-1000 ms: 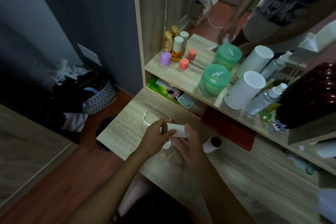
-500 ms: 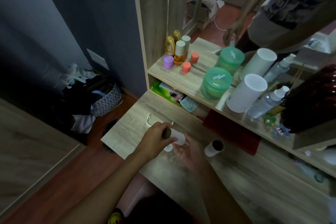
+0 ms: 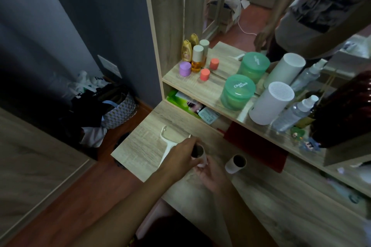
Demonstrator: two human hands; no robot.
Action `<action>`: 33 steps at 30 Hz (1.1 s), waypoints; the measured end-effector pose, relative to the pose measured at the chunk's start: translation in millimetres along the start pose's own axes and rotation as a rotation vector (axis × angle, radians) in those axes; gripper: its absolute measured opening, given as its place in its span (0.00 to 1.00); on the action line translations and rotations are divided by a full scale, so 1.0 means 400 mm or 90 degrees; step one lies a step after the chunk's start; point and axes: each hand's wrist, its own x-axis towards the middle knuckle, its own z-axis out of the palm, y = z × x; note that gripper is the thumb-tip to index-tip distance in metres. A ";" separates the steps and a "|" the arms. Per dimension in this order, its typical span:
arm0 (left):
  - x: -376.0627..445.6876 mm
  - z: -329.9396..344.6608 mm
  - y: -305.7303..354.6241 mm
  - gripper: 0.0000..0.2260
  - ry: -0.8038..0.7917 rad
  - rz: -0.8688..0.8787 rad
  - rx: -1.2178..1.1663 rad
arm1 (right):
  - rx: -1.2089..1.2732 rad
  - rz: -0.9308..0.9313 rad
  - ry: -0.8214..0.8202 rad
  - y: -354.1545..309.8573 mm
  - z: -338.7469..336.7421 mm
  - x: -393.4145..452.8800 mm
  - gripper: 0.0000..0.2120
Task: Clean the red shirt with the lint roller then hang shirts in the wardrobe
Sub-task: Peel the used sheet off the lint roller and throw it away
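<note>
From the head view, both hands meet over the near edge of the wooden tabletop [image 3: 271, 202], working on the lint roller. The left hand [image 3: 180, 155] curls its fingers round the open end of a white paper roll [image 3: 200, 153]; the right hand [image 3: 208, 172] cups the same roll from below. The white roller handle [image 3: 166, 144] lies flat on the tabletop just left of the hands — my guess is that a refill is being fitted, so the roll is held up off the wood where it can be turned and lined up. A second roll [image 3: 235, 163] rests on its side just right of the hands, hollow core facing the camera.

Something dark red [image 3: 255, 144], possibly the shirt, lies folded under the shelf, beyond the hands — too dim to be sure. On the shelf [image 3: 192, 84] above stand green jars [image 3: 237, 91], a white cylinder [image 3: 271, 102], a spray bottle [image 3: 295, 113] and small pots; none blocks the hands.
</note>
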 end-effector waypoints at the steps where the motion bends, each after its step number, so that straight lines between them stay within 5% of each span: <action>1: -0.001 -0.001 0.001 0.19 0.006 0.004 -0.004 | 0.013 0.003 -0.001 -0.006 -0.003 0.003 0.12; 5: -0.003 -0.007 -0.002 0.17 0.031 -0.004 -0.012 | -0.017 -0.022 0.042 -0.013 0.005 0.005 0.19; 10: -0.005 -0.004 -0.011 0.19 0.047 0.005 0.002 | -0.260 -0.068 0.136 -0.032 -0.002 0.049 0.12; 14: 0.007 -0.009 -0.023 0.19 0.075 -0.027 -0.026 | -0.358 -0.101 0.115 -0.050 -0.007 0.061 0.09; 20: 0.016 -0.022 -0.046 0.19 0.113 -0.069 -0.071 | -0.860 -0.336 0.135 -0.036 -0.024 0.048 0.07; 27: 0.006 -0.048 -0.075 0.18 0.131 -0.100 -0.103 | -1.030 -0.416 0.173 -0.020 -0.051 0.069 0.05; 33: -0.009 -0.069 -0.106 0.17 0.179 -0.107 -0.105 | -1.014 -0.521 0.255 -0.017 -0.017 0.067 0.13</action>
